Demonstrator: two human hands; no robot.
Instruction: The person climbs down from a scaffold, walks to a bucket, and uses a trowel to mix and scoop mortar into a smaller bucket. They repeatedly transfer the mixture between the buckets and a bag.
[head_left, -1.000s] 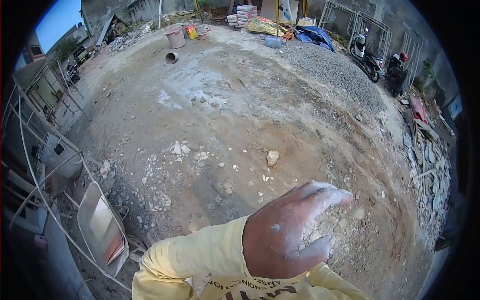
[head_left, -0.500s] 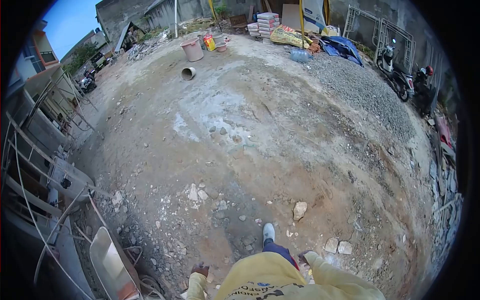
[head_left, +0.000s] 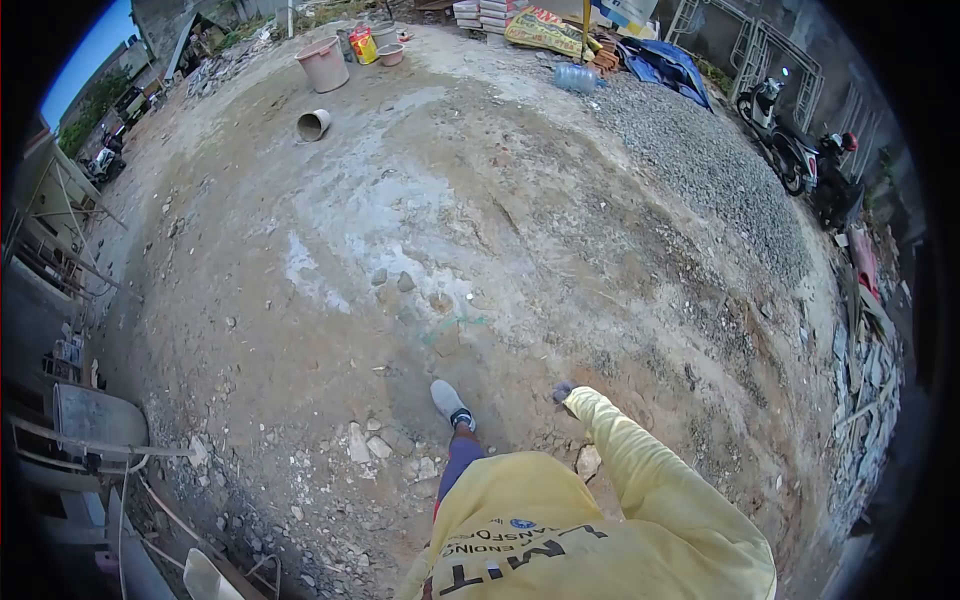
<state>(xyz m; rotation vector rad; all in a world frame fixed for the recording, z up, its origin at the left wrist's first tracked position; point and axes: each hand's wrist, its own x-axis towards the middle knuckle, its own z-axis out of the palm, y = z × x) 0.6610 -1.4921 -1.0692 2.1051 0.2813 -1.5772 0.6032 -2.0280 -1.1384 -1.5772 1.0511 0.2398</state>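
Note:
My right hand [head_left: 562,392] reaches forward at the end of a yellow sleeve [head_left: 640,455], above bare dirt. It looks small and dark, its fingers cannot be told apart, and no object shows in it. Nearest to it is a pale stone [head_left: 588,462] lying just below it in the view. My left hand is out of view. One foot in a light grey shoe [head_left: 450,402] is stretched forward on the ground, under a yellow shirt [head_left: 530,510] with printed letters.
Ahead on the left, a bucket [head_left: 313,125] lies on its side near a pink tub [head_left: 323,65]. A gravel heap [head_left: 700,160] and a parked scooter [head_left: 780,135] are on the right. A wheelbarrow [head_left: 208,578] stands at lower left, with loose stones [head_left: 358,442] nearby.
The view has advanced and swung, so the bucket and tub sit farther left. My right hand has swung forward, my left has left the view, and a foot has stepped ahead.

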